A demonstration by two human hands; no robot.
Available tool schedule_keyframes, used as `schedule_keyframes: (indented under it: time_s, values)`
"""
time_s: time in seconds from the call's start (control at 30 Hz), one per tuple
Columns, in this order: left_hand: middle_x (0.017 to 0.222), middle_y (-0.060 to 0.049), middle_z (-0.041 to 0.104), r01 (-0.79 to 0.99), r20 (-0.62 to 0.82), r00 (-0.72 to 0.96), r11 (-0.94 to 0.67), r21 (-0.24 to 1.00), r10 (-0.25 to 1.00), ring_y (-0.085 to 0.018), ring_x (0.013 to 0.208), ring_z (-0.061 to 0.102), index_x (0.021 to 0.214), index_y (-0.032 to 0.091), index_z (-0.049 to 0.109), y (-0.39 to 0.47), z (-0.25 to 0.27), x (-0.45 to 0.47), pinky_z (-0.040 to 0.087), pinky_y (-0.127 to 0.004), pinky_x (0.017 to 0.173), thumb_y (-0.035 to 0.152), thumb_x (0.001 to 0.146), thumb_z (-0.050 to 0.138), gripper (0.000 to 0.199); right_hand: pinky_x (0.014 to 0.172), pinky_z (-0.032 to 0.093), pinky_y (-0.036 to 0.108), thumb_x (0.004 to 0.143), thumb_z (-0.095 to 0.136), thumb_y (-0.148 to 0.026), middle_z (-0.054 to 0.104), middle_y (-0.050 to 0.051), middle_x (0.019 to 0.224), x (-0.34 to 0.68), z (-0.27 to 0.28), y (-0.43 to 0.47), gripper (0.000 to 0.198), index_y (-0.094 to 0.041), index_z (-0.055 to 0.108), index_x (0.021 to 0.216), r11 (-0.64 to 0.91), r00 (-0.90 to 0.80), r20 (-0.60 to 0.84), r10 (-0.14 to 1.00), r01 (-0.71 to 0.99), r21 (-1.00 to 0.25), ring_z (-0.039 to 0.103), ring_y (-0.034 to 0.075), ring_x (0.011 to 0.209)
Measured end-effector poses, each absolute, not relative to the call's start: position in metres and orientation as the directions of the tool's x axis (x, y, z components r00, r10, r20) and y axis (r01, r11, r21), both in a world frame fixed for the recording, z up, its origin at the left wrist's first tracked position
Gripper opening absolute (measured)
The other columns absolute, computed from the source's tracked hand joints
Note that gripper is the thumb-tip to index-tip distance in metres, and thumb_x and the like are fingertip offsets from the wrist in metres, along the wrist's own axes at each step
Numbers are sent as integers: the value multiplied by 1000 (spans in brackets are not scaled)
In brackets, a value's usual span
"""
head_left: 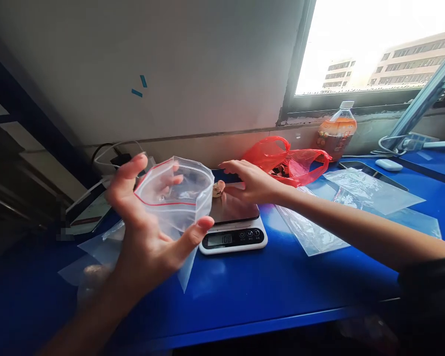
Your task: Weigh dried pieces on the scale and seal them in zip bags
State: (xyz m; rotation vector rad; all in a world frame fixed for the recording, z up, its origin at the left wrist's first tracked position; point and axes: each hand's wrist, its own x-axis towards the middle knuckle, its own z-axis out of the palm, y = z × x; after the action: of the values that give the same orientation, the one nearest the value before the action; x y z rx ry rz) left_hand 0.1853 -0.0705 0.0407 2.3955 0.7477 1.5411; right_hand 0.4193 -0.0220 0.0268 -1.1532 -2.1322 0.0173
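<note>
My left hand (148, 237) holds up a clear zip-lock bag (203, 198), its red-lined mouth spread wide by my fingers and thumb. Behind the bag stands a white digital kitchen scale (207, 248) with a metal plate; its display reads what looks like 100. Over that plate my right hand (250, 182) reaches in from the right, thumb and fingers at a small beige piece (218, 189) with dark marks. What kind of piece it is I cannot make out. The bag hides part of the scale.
An open red plastic bag (311, 168) with dark pieces inside sits behind my right arm. Flat clear bags (311, 237) lie to the right, near a phone (378, 175) and a white case (388, 165). A drink bottle (339, 133) stands by the wall. More bags (104, 242) lie left.
</note>
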Motion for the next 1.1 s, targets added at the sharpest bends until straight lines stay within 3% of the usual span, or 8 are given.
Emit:
schedule_keyframes:
  time_s: [0.1,0.23,0.37,0.47,0.67,0.77,0.93,1.1]
  values:
    - [144,-7,43,324,767,319,-825,463,556,-31,126,52,143,33,20,-67,41,184,48,-53,108,40,77,75,87,86,48,39,77,69,-10,67,13,112,406,28,-13,35,-16,63,111,644,-502,452,738,724,-248,58,26,107]
    - [145,-13,42,355,702,352,-782,512,619,-32,127,52,144,30,20,-67,32,185,51,-54,103,37,76,77,89,71,45,30,82,64,-13,65,6,88,401,29,-16,7,-16,63,87,610,-470,435,768,743,-274,58,19,85]
    - [149,-13,37,435,676,412,-784,444,611,-37,130,49,146,33,19,-68,24,185,48,-60,103,38,76,76,90,58,40,25,86,65,-33,59,0,76,409,48,-39,19,-15,59,85,587,-291,556,779,650,-483,51,12,67]
    - [149,-12,38,471,693,457,-813,343,557,-40,131,47,147,36,16,-69,20,186,42,-67,105,45,77,77,93,57,42,25,86,65,-38,62,2,82,410,71,-68,24,-14,60,91,622,-216,608,764,499,-604,55,12,71]
    - [148,-12,38,462,694,503,-839,288,515,-41,134,43,147,38,12,-77,19,191,39,-69,105,48,80,73,92,59,41,29,92,62,-39,63,4,75,393,81,-114,25,-16,70,83,651,-379,635,673,712,-265,56,15,69]
    - [147,-12,41,483,702,483,-828,285,523,-38,135,44,147,37,14,-81,18,193,39,-65,108,48,82,72,87,58,41,27,99,51,-41,63,4,73,390,68,-131,33,-18,71,86,655,-354,633,688,678,-334,57,14,69]
    - [151,-14,36,445,647,477,-799,406,594,-37,140,39,145,36,16,-88,15,198,36,-64,112,42,78,77,91,39,30,20,95,58,-28,51,-6,50,401,46,-150,16,-18,67,86,561,-326,457,828,495,-664,40,6,41]
    - [140,-16,51,340,360,499,-561,755,788,-36,130,52,139,30,26,-91,37,218,47,-56,103,55,76,75,84,44,37,22,95,56,-33,56,0,61,425,40,-144,30,-19,56,69,535,-165,519,839,424,-730,48,10,53]
